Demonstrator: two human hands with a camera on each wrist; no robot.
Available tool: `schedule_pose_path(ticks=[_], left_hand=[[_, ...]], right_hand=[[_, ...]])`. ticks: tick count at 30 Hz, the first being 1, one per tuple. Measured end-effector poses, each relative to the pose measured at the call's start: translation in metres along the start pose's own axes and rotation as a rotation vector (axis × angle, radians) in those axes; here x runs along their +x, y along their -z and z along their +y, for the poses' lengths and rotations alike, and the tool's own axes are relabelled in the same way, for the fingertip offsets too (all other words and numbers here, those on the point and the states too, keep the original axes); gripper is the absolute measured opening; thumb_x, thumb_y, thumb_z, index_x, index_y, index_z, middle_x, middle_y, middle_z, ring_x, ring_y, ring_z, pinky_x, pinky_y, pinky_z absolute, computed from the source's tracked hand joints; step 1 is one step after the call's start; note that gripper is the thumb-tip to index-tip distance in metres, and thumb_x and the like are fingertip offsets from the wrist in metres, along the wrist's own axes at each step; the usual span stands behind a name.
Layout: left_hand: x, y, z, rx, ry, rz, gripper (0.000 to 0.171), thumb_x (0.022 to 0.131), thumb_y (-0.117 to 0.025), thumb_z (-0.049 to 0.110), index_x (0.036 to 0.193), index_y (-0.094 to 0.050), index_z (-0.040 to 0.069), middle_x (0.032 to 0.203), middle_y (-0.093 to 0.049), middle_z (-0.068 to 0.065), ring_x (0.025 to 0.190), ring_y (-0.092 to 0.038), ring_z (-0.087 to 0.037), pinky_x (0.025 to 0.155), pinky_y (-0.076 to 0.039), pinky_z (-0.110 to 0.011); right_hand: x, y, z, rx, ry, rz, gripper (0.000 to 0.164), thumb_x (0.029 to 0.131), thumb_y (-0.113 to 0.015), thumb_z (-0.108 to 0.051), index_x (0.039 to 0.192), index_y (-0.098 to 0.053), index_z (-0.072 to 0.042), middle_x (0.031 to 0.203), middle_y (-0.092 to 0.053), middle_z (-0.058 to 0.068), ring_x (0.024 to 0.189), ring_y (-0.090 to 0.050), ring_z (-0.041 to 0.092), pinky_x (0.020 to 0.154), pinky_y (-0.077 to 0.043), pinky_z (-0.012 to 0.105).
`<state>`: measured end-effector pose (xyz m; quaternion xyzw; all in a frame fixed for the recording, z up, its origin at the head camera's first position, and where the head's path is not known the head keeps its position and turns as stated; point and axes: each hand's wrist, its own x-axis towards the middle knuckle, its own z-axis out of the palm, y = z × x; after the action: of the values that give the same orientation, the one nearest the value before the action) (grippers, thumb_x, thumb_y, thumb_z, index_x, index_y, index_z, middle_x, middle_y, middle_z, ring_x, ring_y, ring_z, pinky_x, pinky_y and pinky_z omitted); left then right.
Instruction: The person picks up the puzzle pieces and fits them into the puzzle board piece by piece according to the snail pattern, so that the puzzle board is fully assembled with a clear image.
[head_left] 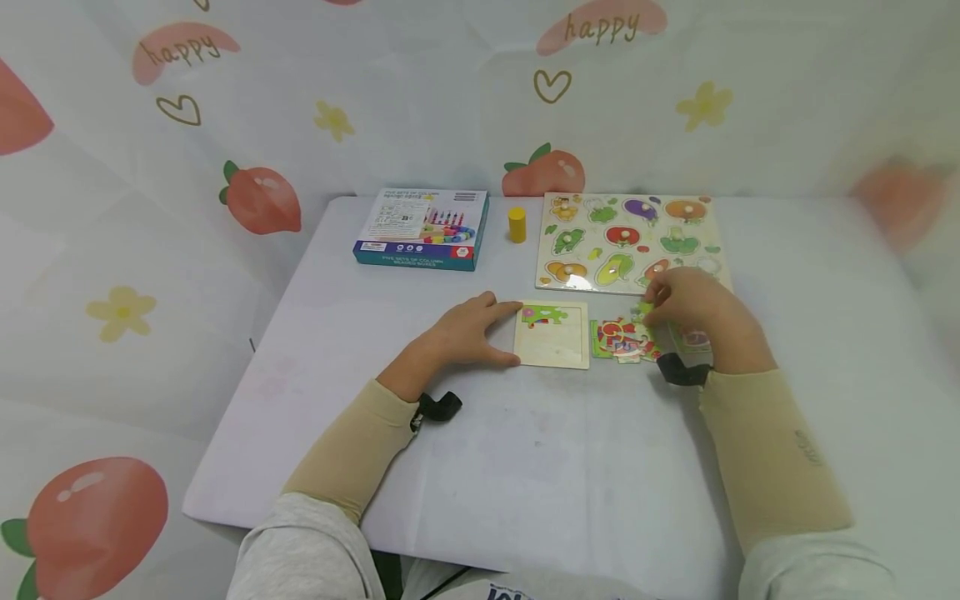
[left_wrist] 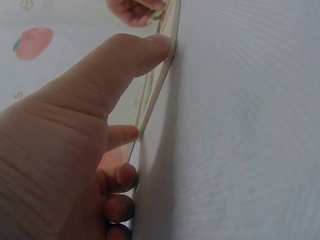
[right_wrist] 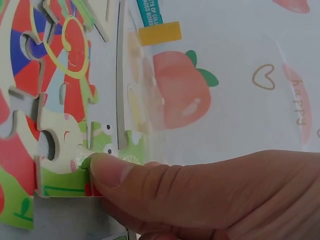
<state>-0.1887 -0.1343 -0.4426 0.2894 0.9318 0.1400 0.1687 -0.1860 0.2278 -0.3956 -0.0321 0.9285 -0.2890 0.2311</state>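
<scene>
My left hand (head_left: 471, 331) rests at the left side of a square wooden puzzle tray (head_left: 555, 346). In the left wrist view its thumb (left_wrist: 150, 50) and index finger (left_wrist: 122, 136) touch the tray's edge; the other fingers are loosely bent. Green puzzle pieces (head_left: 543, 315) lie in the tray's upper left. To the right of the tray, my right hand (head_left: 697, 308) pinches a green puzzle piece (right_wrist: 102, 131) between thumb and fingers, partly hidden by the thumb. Loose colourful puzzle pieces (head_left: 621, 338) lie beside and below that hand, some overlapping.
Behind the hands lies a vegetable peg-puzzle board (head_left: 592, 250). A yellow cylinder (head_left: 517, 225) stands left of it, and a flat bead-set box (head_left: 420, 229) lies farther left. A white cloth covers the table (head_left: 525, 467); a printed backdrop hangs behind.
</scene>
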Motion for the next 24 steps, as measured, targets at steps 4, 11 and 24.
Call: schedule_pose_path(ticks=[4,11,24], left_hand=[[0.000,0.001,0.000,0.000,0.003,0.001,0.095,0.079,-0.079,0.064,0.158,-0.043,0.028,0.105,-0.046,-0.002,0.092,-0.047,-0.017,0.073,-0.039,-0.033],[-0.001,0.001,0.002,0.000,0.009,-0.005,0.094,0.079,-0.079,0.063,0.158,-0.042,0.028,0.105,-0.046,-0.002,0.093,-0.047,-0.017,0.073,-0.039,-0.032],[-0.001,0.002,0.003,-0.002,0.020,-0.011,0.094,0.079,-0.079,0.064,0.158,-0.042,0.029,0.107,-0.047,-0.002,0.094,-0.047,-0.017,0.075,-0.040,-0.033]], right_hand=[[0.000,0.002,0.000,0.000,0.012,0.007,0.028,0.088,-0.080,-0.015,0.108,-0.066,-0.002,0.110,-0.066,0.020,0.095,-0.057,0.033,0.078,-0.048,0.044],[-0.003,0.007,0.002,0.028,0.033,0.020,0.032,0.089,-0.080,-0.017,0.115,-0.071,0.000,0.109,-0.069,0.018,0.100,-0.057,0.035,0.091,-0.044,0.054],[-0.008,0.011,-0.004,0.056,0.052,-0.010,0.032,0.095,-0.071,-0.015,0.122,-0.070,0.002,0.117,-0.067,0.020,0.103,-0.056,0.036,0.093,-0.043,0.053]])
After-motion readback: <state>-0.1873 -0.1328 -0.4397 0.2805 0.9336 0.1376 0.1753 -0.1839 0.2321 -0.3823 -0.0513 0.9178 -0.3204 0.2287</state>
